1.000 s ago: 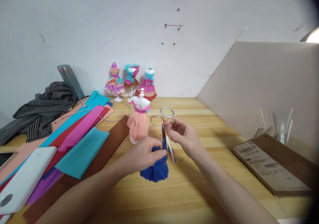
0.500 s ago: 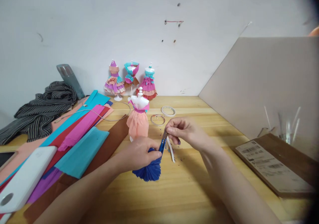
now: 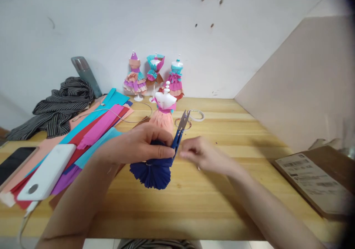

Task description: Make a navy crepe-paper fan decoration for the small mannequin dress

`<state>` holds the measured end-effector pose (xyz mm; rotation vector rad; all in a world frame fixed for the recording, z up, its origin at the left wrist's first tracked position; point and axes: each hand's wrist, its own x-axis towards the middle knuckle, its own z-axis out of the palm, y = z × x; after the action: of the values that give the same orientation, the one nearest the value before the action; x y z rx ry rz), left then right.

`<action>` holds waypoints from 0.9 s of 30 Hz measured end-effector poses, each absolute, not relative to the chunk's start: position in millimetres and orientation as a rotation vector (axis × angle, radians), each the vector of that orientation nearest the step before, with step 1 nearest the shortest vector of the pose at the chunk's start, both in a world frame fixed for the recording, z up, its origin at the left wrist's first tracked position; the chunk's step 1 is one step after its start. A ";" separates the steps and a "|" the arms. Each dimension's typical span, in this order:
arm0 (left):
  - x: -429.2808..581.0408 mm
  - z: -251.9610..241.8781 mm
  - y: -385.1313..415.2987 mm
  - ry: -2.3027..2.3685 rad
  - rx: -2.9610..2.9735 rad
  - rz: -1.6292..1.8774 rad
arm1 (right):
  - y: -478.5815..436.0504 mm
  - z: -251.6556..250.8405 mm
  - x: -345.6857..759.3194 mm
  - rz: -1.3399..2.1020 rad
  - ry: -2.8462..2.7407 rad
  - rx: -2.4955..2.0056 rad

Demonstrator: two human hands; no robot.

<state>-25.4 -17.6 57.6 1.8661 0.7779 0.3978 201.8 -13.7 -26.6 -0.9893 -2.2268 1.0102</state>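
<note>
My left hand [image 3: 138, 143] is closed round a dark blue pleated paper fan [image 3: 154, 175] and blue-handled thread snips [image 3: 181, 130]. The snips' metal blades point up and away from me, slightly apart. Just right of the snips' handles is my right hand [image 3: 198, 153], blurred, its fingers curled together; what they hold, if anything, cannot be made out. A small pale bit shows under that hand. Behind the snips stands a small white mannequin [image 3: 165, 99] wearing a peach paper skirt [image 3: 161, 119] and a pink top band.
Dressed mannequins [image 3: 135, 75] stand against the wall. Tape rings [image 3: 196, 115] lie behind my right hand. Coloured paper sheets [image 3: 102, 125], a white power bank [image 3: 48, 171], a phone [image 3: 16, 164] and a striped cloth [image 3: 63, 101] cover the left side. A cardboard box [image 3: 313, 182] sits at right.
My right hand has come off the snips' tip and moved lower; the white strip that hung there no longer shows clearly. My left hand has shifted left and up with the fan and snips. The view has tilted down.
</note>
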 end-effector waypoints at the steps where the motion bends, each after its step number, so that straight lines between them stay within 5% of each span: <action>1: -27.5 59.9 -18.7 0.778 1.843 0.399 | -20.1 -36.6 187.0 1.047 -2.333 -0.848; 8: -29.7 57.4 -20.1 0.720 1.816 0.412 | -38.3 -76.0 154.9 1.013 -2.425 -0.612; 14: -26.8 51.0 -12.8 0.683 1.739 0.407 | -22.0 -39.8 215.5 0.857 -2.047 -1.040; 20: -19.3 40.5 -7.9 0.610 1.832 0.365 | -30.1 -15.1 185.8 1.422 -1.534 -0.707; 27: -14.3 27.6 -1.6 0.807 1.942 0.695 | -15.5 6.0 154.1 1.202 -1.128 -0.692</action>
<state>-14.3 -1.6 27.6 1.9417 0.8069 0.6948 154.1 -15.5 6.0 -0.6924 -1.1281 1.2015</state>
